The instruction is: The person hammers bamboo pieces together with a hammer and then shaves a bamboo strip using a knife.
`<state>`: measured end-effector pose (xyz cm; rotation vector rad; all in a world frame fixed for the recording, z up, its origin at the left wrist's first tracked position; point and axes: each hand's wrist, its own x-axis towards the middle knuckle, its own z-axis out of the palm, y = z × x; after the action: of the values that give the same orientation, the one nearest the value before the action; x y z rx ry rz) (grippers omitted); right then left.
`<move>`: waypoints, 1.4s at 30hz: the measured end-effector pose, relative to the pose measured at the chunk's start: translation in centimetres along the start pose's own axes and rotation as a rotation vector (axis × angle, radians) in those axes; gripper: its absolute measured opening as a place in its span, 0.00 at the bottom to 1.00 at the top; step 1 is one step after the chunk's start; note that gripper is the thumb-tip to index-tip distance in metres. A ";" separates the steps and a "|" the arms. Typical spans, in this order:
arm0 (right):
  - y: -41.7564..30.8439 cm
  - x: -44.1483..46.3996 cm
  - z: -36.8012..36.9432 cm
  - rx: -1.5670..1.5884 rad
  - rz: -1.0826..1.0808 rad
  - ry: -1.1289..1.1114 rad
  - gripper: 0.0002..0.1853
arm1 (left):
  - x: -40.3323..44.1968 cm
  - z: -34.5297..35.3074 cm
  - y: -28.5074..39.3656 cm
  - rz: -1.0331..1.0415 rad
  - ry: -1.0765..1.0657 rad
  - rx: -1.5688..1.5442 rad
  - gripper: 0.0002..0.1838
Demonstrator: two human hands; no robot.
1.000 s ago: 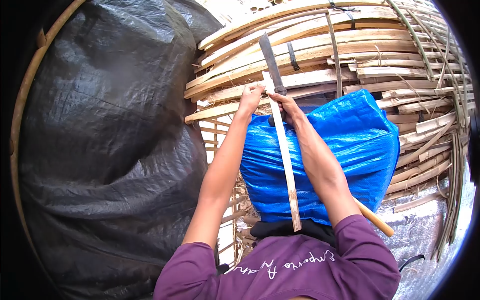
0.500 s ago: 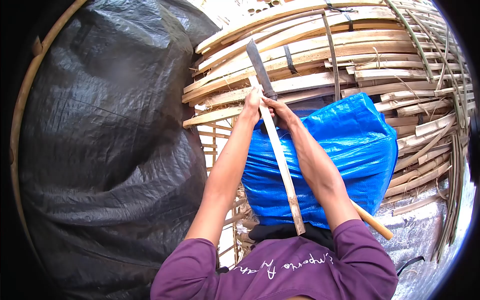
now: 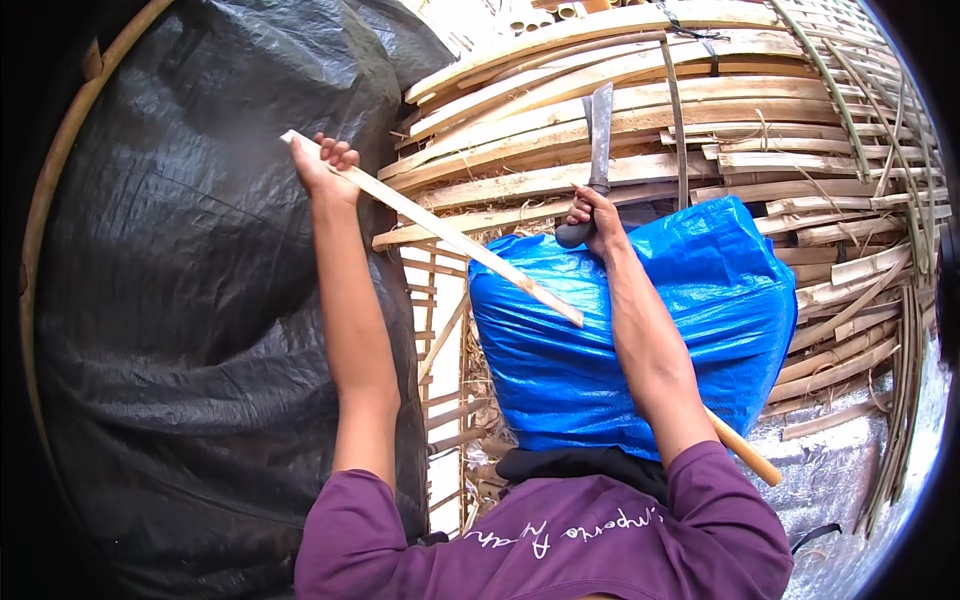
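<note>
My left hand (image 3: 328, 172) is out to the left, in front of the black sheet, closed on a pale bamboo strip (image 3: 440, 232) near its upper end. The strip slants down to the right, its other end over the blue tarp (image 3: 560, 375) across my lap. My right hand (image 3: 598, 218) grips a machete (image 3: 600, 135) by its dark handle, blade pointing up and away from me. The blade is apart from the strip, in front of stacked split bamboo (image 3: 540, 130).
A black plastic sheet (image 3: 200, 300) hangs along the left, edged by a curved pole (image 3: 60, 170). Split bamboo lengths lie across the back and right. A rounded wooden stick (image 3: 745, 450) pokes out beside my right arm. Silvery sheeting (image 3: 825, 480) lies at lower right.
My hands have moved apart. The left swung left with the bamboo strip, which now slants instead of standing nearly lengthwise. The right moved slightly right with the machete, its blade now more upright.
</note>
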<state>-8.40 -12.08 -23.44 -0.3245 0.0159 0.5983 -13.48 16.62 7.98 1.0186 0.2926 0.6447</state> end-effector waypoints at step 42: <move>3.5 -1.4 18.3 -1.401 -0.032 -0.438 0.11 | -4.5 4.7 1.2 0.886 0.366 0.215 0.18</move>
<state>-12.92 -4.57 -6.96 -1.5330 -0.8628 0.5570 -14.98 11.01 11.08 1.2249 0.2214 1.6389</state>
